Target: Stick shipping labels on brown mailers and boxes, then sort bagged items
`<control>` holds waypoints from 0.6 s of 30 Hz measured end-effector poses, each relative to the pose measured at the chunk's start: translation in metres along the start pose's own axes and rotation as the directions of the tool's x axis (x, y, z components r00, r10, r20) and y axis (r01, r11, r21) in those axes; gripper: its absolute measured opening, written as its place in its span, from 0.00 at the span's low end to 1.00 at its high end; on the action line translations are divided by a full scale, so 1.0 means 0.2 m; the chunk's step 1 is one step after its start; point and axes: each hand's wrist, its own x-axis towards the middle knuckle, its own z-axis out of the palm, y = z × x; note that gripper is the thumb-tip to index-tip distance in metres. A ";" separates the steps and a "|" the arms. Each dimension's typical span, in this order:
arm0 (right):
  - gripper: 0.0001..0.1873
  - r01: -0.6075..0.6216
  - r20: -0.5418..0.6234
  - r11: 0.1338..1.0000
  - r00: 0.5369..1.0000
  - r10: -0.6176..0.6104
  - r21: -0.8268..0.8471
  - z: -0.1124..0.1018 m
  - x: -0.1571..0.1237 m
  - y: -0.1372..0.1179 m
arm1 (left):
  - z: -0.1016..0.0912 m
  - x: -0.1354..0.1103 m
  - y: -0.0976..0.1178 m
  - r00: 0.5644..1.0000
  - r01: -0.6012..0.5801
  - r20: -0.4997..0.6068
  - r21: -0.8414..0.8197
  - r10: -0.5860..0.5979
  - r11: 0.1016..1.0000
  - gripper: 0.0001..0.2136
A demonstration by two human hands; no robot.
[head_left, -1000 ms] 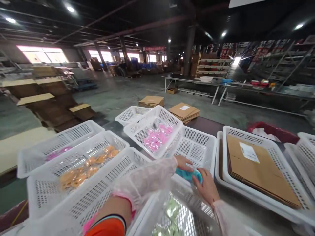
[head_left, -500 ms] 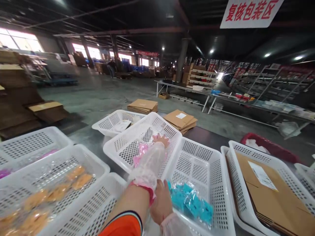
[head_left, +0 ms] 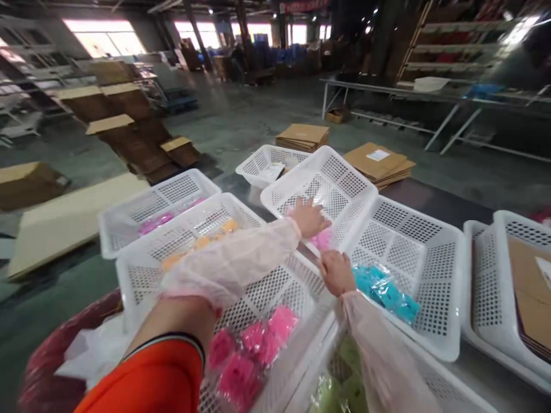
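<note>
My left hand (head_left: pixel 309 218), in a pale sleeve cover, reaches over a tilted white plastic basket (head_left: pixel 344 175) with its fingers spread. Light pink packets (head_left: pixel 321 238) lie under and beside it; whether the palm touches them is hidden. My right hand (head_left: pixel 337 273), in a similar sleeve cover, has its fingers curled round the near rim of that same basket. Bagged turquoise packets (head_left: pixel 387 291) rest in the basket just right of my right hand. Below my left forearm, bright pink packets (head_left: pixel 253 347) sit in a nearer basket.
Orange packets (head_left: pixel 202 241) and purple packets (head_left: pixel 166 219) fill baskets to the left. Green packets (head_left: pixel 344 378) are at the bottom. Flat cardboard stacks (head_left: pixel 379 163) stand behind; more cardboard (head_left: pixel 529 287) is in a right-hand basket. A dark red bag (head_left: pixel 55 355) is at lower left.
The view has swung left and down, bringing the bright pink and green packets into sight. My left hand stays spread over the tilted basket; my right hand remains at its near rim.
</note>
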 end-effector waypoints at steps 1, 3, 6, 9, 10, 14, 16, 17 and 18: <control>0.22 0.005 -0.005 1.000 1.000 -0.005 0.004 0.00 0.00 0.00 | -0.01 -0.15 0.01 1.000 0.016 -0.021 0.011 -0.016 1.000 0.23; 0.22 0.016 -0.015 1.000 1.000 -0.016 0.010 -0.01 0.00 0.01 | 0.05 -0.43 0.04 1.000 0.029 0.008 0.007 -0.029 1.000 0.27; 0.21 0.039 -0.033 0.999 0.999 -0.039 -0.010 -0.03 0.00 0.01 | 0.25 -0.77 0.06 0.969 -0.010 0.245 -0.059 0.024 0.998 0.21; 0.22 0.046 -0.061 0.998 0.997 -0.048 -0.031 -0.03 0.01 0.00 | 0.46 -1.02 0.06 0.905 -0.006 0.424 -0.073 0.036 0.997 0.20; 0.23 0.049 -0.067 0.998 0.996 -0.051 -0.034 -0.03 0.02 0.00 | 0.50 -1.10 0.06 0.885 0.007 0.465 -0.076 0.029 0.997 0.21; 0.23 0.083 -0.126 0.994 0.988 -0.091 -0.066 0.02 0.04 0.05 | 0.48 -1.39 -0.01 0.870 0.023 0.492 -0.088 0.023 0.996 0.22; 0.21 0.123 -0.210 0.986 0.967 -0.144 -0.110 0.03 0.04 0.09 | 0.37 -1.42 -0.16 0.930 0.036 0.367 -0.088 -0.001 0.996 0.20; 0.21 0.148 -0.278 0.978 0.943 -0.184 -0.145 0.02 0.04 0.10 | 0.30 -1.39 -0.28 0.957 0.065 0.288 -0.076 -0.041 0.995 0.19; 0.20 0.162 -0.370 0.969 0.902 -0.222 -0.188 0.00 0.03 0.09 | 0.23 -1.32 -0.42 0.970 0.119 0.218 -0.055 -0.104 0.991 0.19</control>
